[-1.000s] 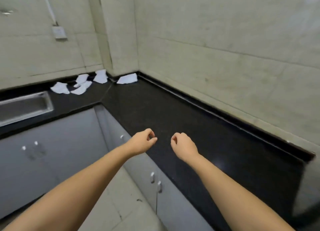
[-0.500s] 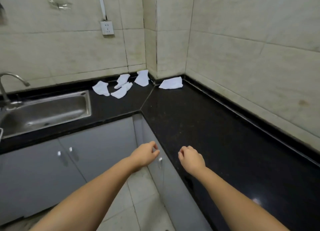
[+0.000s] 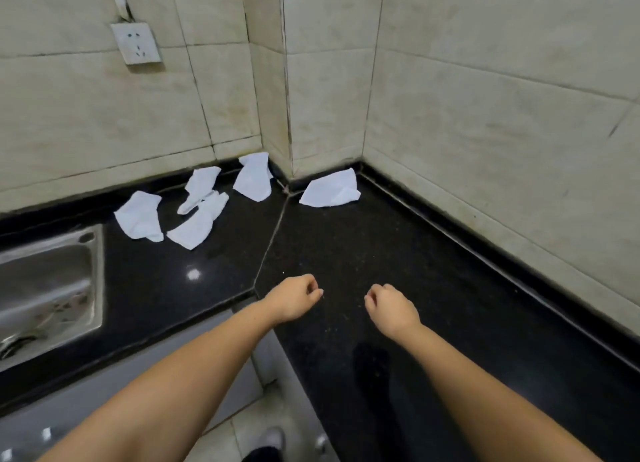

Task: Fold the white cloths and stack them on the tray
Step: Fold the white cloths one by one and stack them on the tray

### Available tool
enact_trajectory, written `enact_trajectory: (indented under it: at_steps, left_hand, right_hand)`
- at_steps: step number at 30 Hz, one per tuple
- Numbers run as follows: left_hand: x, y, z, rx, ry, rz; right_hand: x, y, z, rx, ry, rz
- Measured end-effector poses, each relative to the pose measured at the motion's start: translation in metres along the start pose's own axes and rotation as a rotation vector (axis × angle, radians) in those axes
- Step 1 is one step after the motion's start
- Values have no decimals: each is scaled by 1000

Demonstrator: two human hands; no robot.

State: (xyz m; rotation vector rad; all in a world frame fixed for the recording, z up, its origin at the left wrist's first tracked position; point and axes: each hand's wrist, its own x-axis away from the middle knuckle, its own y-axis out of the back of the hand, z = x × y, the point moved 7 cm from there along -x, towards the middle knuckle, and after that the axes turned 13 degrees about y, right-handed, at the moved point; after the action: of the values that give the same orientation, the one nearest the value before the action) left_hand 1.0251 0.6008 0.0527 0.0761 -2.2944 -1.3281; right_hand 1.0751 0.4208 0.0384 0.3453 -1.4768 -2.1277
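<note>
Both hands hover over the black counter, holding nothing; left hand and right hand have loosely curled fingers; five crumpled white cloths lie near the back corner, beside the steel sink.

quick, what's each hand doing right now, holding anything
Left hand: fingers loosely curled, holding nothing.
Right hand: fingers loosely curled, holding nothing.
</note>
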Motion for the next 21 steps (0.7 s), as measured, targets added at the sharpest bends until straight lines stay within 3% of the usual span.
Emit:
enact_trajectory:
  at_steps: [10, 16, 21]
  left_hand:
    - [-259, 52, 13, -102, -88, 37]
    - [-380, 68, 1, -301, -262, -110]
    - [-421, 60, -6, -431, -365, -219]
  right_hand:
    - [-244, -26, -5, -29, -88, 20]
    - [-368, -34, -21, 70, -87, -23]
    - [-410, -46, -28, 167, 14, -48]
